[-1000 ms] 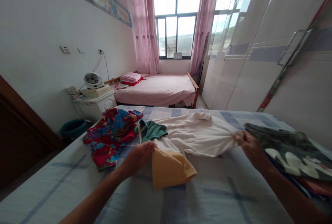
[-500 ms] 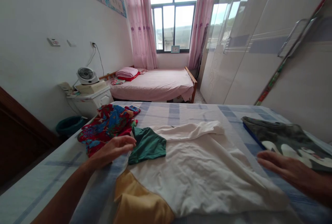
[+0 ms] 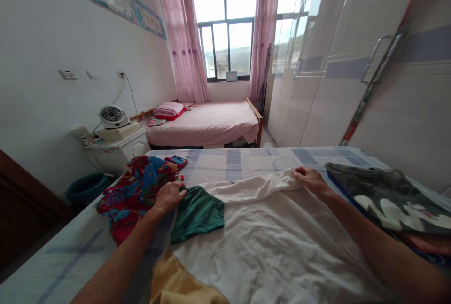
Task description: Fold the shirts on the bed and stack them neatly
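Note:
A white shirt (image 3: 268, 243) lies spread on the bed in front of me, with one green sleeve (image 3: 199, 212) and one mustard-yellow sleeve (image 3: 179, 280). Its far edge is folded over in a long strip. My left hand (image 3: 170, 196) is closed at the upper left corner of the green sleeve, fingertips curled onto the cloth. At the far right end of the folded strip, my right hand (image 3: 312, 179) pinches the white fabric between thumb and fingers. A crumpled red and blue floral garment (image 3: 137, 196) lies right beside my left hand.
Folded dark clothes (image 3: 391, 196) are stacked on the right of the checked bedsheet (image 3: 75, 247). Beyond stand a pink-covered bed (image 3: 214, 120), a bedside cabinet (image 3: 121, 151) with a fan (image 3: 113, 115), and a tall white wardrobe (image 3: 324, 97). A teal bin (image 3: 88, 186) stands at the left.
My right hand has moved left and away from me, from beside the dark clothes to the shirt's far edge, and taken hold. My left hand has closed on the green sleeve's corner.

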{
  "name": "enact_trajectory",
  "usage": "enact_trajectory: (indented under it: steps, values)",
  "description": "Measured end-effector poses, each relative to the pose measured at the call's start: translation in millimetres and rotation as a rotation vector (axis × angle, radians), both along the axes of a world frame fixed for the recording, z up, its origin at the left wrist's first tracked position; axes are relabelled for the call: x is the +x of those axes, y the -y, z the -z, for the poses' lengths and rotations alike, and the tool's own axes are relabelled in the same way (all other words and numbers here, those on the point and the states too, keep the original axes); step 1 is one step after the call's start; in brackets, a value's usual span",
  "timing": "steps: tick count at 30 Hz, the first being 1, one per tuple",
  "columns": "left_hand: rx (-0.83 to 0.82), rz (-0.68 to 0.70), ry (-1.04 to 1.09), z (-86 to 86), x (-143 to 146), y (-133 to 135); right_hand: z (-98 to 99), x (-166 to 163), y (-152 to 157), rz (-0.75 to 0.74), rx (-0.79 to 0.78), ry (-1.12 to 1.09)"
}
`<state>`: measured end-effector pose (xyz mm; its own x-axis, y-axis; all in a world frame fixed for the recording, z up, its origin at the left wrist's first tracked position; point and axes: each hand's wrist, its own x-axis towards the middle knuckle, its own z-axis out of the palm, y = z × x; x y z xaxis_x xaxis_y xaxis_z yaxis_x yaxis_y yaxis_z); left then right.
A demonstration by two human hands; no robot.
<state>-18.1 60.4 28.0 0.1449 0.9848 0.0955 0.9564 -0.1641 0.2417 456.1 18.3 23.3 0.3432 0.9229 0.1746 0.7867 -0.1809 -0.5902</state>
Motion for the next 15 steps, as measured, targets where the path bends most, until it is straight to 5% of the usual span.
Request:
enact_trajectory:
  steps: [8, 15]
  values:
    - [-0.075, 0.059, 0.154, 1.3, -22.5, -2.8, 8.7, 36.7, 23.1, -0.017, -0.105, 0.203]
    - [-0.065, 0.040, 0.227, -4.2, -20.6, 3.7, 19.7, -0.6, -8.6, -0.013, -0.060, 0.200]
